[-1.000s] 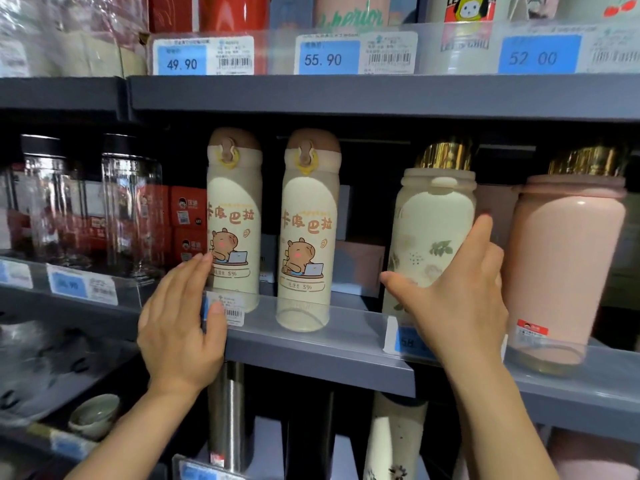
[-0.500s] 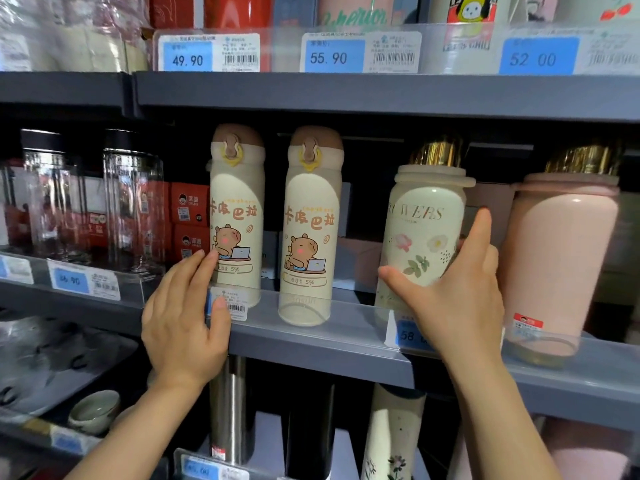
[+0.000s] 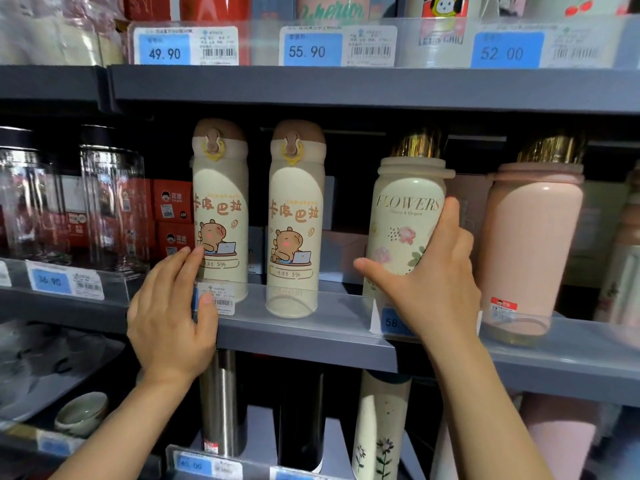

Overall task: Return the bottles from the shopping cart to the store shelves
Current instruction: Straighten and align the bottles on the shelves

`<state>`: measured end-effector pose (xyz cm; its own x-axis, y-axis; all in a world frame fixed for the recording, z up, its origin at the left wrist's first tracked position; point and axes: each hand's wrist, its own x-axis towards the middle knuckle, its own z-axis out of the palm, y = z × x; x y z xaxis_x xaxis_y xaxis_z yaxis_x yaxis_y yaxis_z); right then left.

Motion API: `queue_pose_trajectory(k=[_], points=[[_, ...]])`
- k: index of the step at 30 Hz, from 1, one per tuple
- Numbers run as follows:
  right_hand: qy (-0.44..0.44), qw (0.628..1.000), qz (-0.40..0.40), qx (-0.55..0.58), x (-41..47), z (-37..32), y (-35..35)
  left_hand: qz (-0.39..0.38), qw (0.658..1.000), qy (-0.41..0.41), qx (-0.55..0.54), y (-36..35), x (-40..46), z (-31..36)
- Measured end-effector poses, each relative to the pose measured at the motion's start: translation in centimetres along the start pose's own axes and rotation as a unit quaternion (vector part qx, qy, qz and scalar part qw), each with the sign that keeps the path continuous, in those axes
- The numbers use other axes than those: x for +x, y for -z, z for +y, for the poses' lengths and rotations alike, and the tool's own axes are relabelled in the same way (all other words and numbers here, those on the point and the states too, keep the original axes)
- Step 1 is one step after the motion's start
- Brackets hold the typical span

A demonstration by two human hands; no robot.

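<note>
A cream floral bottle [image 3: 405,209] with a gold cap and "FLOWERS" lettering stands upright on the grey middle shelf [image 3: 311,337]. My right hand [image 3: 433,289] grips its lower half, thumb on the left side and index finger up the right side. Left of it stand two cream capybara bottles, one [image 3: 220,202] beside the other [image 3: 296,209]. My left hand [image 3: 169,313] rests on the shelf's front rail, with straight fingers touching the left capybara bottle and the thumb on its price tag. No shopping cart is in view.
A pink gold-capped bottle [image 3: 530,237] stands close to the right of the floral one. Clear glass jars [image 3: 114,202] are at the left. The upper shelf [image 3: 346,88] hangs just above the caps. Below are a steel flask [image 3: 221,403] and a small bowl [image 3: 81,410].
The floral bottle has turned under my right hand, so its "FLOWERS" lettering now faces front. My left hand has stayed on the shelf rail.
</note>
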<state>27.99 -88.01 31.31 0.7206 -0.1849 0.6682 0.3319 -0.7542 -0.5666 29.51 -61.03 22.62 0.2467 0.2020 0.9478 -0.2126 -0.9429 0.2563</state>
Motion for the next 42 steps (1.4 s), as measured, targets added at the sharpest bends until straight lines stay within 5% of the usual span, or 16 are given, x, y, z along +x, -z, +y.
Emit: queue_pose_trajectory(k=[12, 16, 19, 24, 32, 42], points=[[0.074, 0.995, 0.028, 0.067, -0.3, 1.2, 0.2, -0.007, 1.000, -0.018, 0.000, 0.1, 0.0, -0.4], [0.167, 0.962, 0.217, -0.003, -1.4, 2.9, 2.3, -0.016, 0.996, -0.091, 0.018, 0.1, -0.6, -2.0], [0.109, 0.941, 0.307, -0.091, -1.1, 5.2, 4.2, -0.009, 0.996, -0.087, 0.012, -0.1, -0.4, -2.1], [-0.004, 0.972, 0.224, -0.065, 0.4, 7.3, 5.0, -0.015, 0.996, -0.091, 0.021, 0.0, -0.5, -1.9], [-0.014, 0.989, 0.138, -0.061, 0.5, 7.5, 5.6, -0.023, 0.996, -0.080, 0.030, 0.4, -0.5, -1.7], [-0.014, 0.985, 0.133, -0.113, 0.7, 7.6, 6.3, -0.036, 0.997, -0.059, -0.025, 1.1, -2.4, 2.8]])
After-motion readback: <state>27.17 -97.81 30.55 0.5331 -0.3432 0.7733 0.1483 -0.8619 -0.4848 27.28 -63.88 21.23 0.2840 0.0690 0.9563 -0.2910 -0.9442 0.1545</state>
